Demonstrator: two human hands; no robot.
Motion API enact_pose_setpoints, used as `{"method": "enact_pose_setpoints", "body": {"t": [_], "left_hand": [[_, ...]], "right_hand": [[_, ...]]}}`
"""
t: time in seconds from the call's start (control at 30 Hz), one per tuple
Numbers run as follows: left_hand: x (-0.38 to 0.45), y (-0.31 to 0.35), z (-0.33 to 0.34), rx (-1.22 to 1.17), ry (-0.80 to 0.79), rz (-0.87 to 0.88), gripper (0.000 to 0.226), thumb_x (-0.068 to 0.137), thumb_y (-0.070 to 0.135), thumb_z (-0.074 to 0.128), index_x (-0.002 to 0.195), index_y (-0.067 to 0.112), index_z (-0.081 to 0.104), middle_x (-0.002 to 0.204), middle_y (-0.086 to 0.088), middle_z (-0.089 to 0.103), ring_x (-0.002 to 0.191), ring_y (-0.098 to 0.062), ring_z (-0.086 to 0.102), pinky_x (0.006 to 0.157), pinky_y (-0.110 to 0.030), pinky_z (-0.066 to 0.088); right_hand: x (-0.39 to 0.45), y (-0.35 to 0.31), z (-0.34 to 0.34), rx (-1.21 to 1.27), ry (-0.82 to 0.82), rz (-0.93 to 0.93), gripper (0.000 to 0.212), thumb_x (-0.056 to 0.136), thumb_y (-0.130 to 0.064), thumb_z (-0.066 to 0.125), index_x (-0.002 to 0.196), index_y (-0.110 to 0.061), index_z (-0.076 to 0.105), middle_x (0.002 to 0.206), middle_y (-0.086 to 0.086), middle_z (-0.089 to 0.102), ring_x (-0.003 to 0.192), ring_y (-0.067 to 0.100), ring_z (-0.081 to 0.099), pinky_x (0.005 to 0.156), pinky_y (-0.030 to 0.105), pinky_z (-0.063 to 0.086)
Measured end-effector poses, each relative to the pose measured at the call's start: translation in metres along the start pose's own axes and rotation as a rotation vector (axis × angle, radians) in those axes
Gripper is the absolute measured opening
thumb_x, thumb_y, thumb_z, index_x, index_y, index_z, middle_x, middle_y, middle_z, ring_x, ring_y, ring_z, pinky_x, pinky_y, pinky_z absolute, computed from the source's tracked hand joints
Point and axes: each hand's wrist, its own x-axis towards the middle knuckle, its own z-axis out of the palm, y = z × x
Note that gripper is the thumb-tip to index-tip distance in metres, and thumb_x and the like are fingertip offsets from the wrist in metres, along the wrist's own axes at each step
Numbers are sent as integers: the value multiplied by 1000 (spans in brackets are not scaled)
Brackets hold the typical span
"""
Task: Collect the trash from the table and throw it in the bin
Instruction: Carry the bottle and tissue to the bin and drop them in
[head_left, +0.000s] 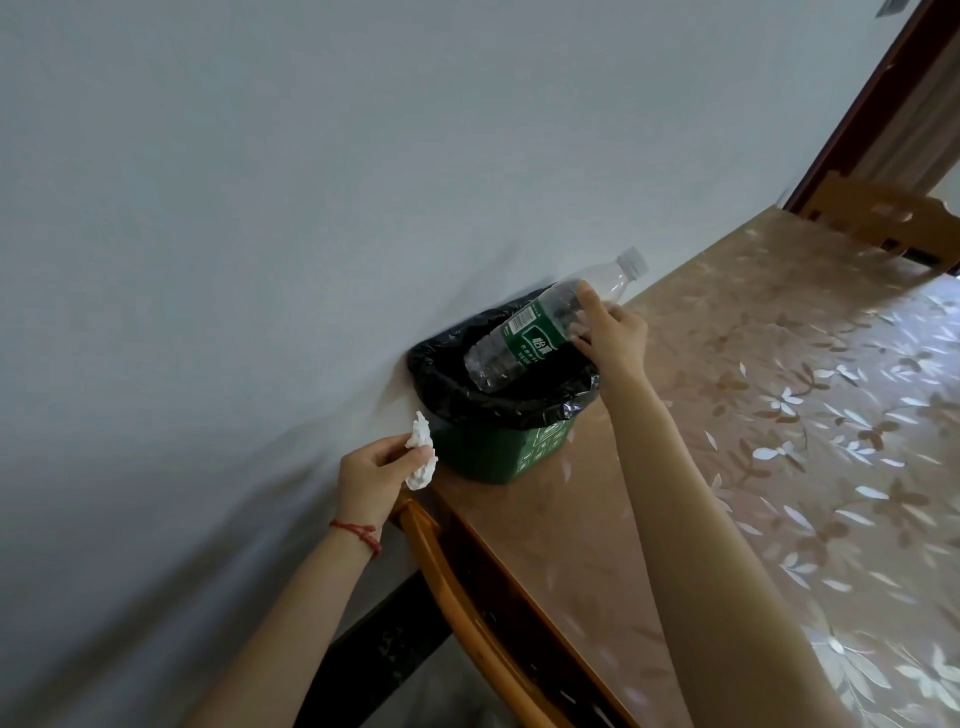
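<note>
Bottle (524, 338), clear plastic with a green label and looking empty, is tilted base-down over the bin (498, 415), its base just inside the rim and its capped neck pointing up and away toward the wall. Right hand (613, 332) has its fingers (589, 306) pinched on the upper body near the shoulder, thumb side hidden behind the bottle. Left hand (371, 475) holds a crumpled tissue (422, 457), fingers closed on it, just beside the bin's near side and off the tabletop (779, 415) edge. Bin is small, green, lined with a black bag (441, 374), and sits at the tabletop corner against the wall. Risks, as I judge them: the bottle looks long relative to the bin opening, so released at this angle it may bridge the rim and tip out, or lever the light bin over. The loose bag could fold inward under the base and block the drop. The tissue is outside the rim; letting go there drops it to the floor.
</note>
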Motion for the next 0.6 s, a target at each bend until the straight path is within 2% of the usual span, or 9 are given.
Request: {"method": "enact_pose_setpoints", "body": {"t": [0.13, 0.23, 0.37, 0.43, 0.5, 0.6], "left_hand": [[-1, 3, 3, -1, -7, 1, 22, 71, 10, 74, 93, 9, 71, 64, 17, 70, 62, -1, 66, 52, -7, 49], [-3, 4, 6, 4, -20, 6, 20, 72, 9, 73, 92, 9, 71, 55, 24, 67, 59, 6, 64, 51, -5, 47], [-6, 6, 9, -1, -33, 11, 17, 73, 9, 72, 90, 12, 72, 54, 25, 67, 59, 8, 64, 51, -5, 47], [-7, 8, 10, 8, -50, 27, 16, 73, 11, 72, 87, 20, 71, 54, 29, 66, 59, 9, 63, 50, -4, 46], [-7, 10, 11, 12, -60, 41, 15, 73, 12, 72, 84, 22, 71, 55, 27, 66, 60, 8, 63, 52, -4, 47], [-8, 13, 13, -13, -70, 52, 14, 73, 12, 72, 79, 24, 72, 56, 22, 69, 61, 3, 65, 56, -6, 49]], "right_hand": [[2, 9, 8, -239, 22, -100, 35, 74, -51, 65, 78, -16, 64, 70, -5, 64, 67, 11, 62, 56, 24, 46], [1, 17, 7, -382, 19, -166, 45, 74, -56, 62, 90, -14, 64, 78, -2, 67, 70, 10, 60, 58, 24, 42], [-1, 25, 0, -589, -16, -191, 51, 77, -64, 55, 99, -18, 56, 90, -3, 63, 87, 16, 59, 69, 29, 43], [-6, 26, -6, -634, -6, -191, 62, 78, -63, 53, 121, -18, 51, 109, 1, 64, 108, 21, 55, 88, 36, 42], [-15, 29, -13, -641, 12, -225, 72, 80, -60, 53, 134, -13, 42, 127, 4, 58, 123, 25, 45, 103, 44, 34], [-38, 39, -24, -671, 17, -363, 62, 83, -52, 55, 132, -16, 44, 132, 6, 53, 127, 23, 41, 105, 42, 29]]}}
